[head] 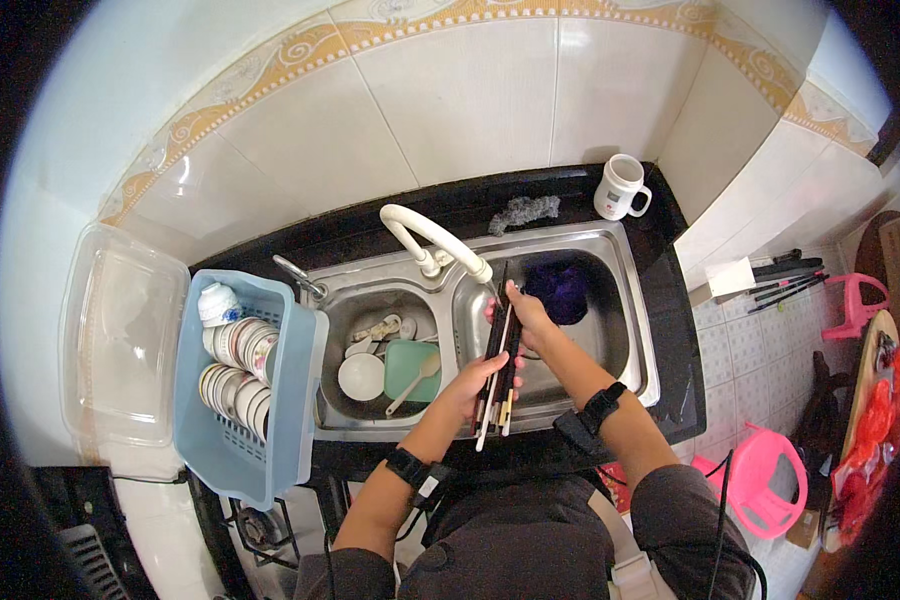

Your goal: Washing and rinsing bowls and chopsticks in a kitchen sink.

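Note:
A bundle of chopsticks, mostly dark with a few pale ones, lies between my hands over the right basin of the steel double sink. My left hand grips the lower part of the bundle. Around its upper part, my right hand is closed, just below the spout of the white faucet. A dark purple thing rests in the back of the same basin. Within the left basin are a white bowl, a green square container, a pale spoon and several other spoons.
A blue dish basket full of bowls stands left of the sink, beside a clear plastic lid. Behind the sink are a steel wool scrubber and a white mug. A gas stove is at the lower left.

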{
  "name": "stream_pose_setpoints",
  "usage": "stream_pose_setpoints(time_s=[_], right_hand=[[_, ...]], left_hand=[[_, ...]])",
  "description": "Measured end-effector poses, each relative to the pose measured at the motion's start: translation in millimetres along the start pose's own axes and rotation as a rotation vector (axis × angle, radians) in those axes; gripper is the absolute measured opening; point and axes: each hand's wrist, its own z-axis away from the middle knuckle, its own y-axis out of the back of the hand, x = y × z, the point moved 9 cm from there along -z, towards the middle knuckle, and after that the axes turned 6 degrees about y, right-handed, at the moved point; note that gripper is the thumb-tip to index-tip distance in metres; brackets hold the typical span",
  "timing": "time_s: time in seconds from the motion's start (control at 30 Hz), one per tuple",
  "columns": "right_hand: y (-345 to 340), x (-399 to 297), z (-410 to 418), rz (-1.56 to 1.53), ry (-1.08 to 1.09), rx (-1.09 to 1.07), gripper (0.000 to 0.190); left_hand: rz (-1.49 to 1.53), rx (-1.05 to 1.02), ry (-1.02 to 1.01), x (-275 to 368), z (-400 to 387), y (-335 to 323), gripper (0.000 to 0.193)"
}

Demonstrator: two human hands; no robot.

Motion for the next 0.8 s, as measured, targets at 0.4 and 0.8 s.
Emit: stream_pose_setpoints(time_s=[0.4,0.8], right_hand=[[0.2,-11.8,4.9,0.14,0.239,-0.081,0.031],[-6.1,-52.2,-2.2,0.614,0.46,-0.157,0.04]], left_hand=[[0.134,-0.113,-0.004,-2.2,7.5,-8.8,0.043],[-0.136,0.075,0.022,-0.4,11.4,9.2,0.043]])
